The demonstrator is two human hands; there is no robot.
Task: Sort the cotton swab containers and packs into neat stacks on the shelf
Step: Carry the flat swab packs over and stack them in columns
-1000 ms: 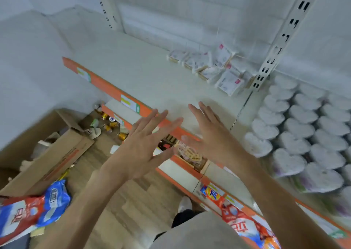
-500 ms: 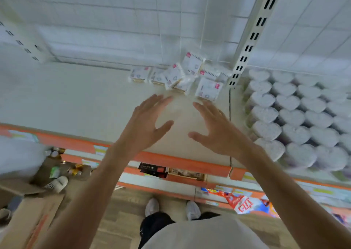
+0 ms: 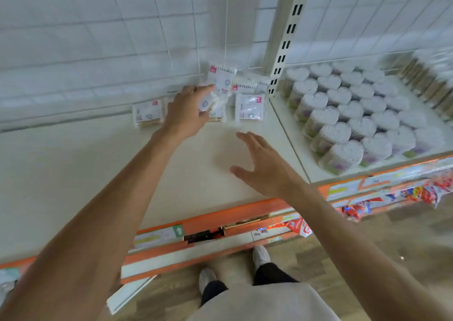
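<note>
Nearest: two shoes (image 3: 261, 257) on the wood floor, dark trousers above them, right up against the orange shelf edge (image 3: 220, 219). Right hand (image 3: 264, 166) hovers over bare shelf (image 3: 98, 164), palm down, fingers spread wide and straight, holding nothing; can't tell whether it touches the surface. Beyond it and to its left, left hand (image 3: 183, 111) is stretched to the back of the shelf, fingers curled onto a clear swab pack (image 3: 215, 105) in the loose pile (blurred, so grip detail is unclear, but thumb and fingers appear to close on it). Just left of the left hand: a flat pack (image 3: 148, 112) lying alone near the back wall. Just right of that hand: another flat pack (image 3: 250, 107) with a red corner label. Behind the hand: one pack (image 3: 221, 77) propped upright against the wire grid back panel (image 3: 122, 39), with more packs (image 3: 247, 84) tumbled next to it, overlapping. Right of the right hand, past the slotted white upright (image 3: 290, 34): next shelf bay packed with heart-shaped swab containers (image 3: 343, 115) in tight rows, touching each other. Far right edge has another blurred row of product; can't identify it.
</note>
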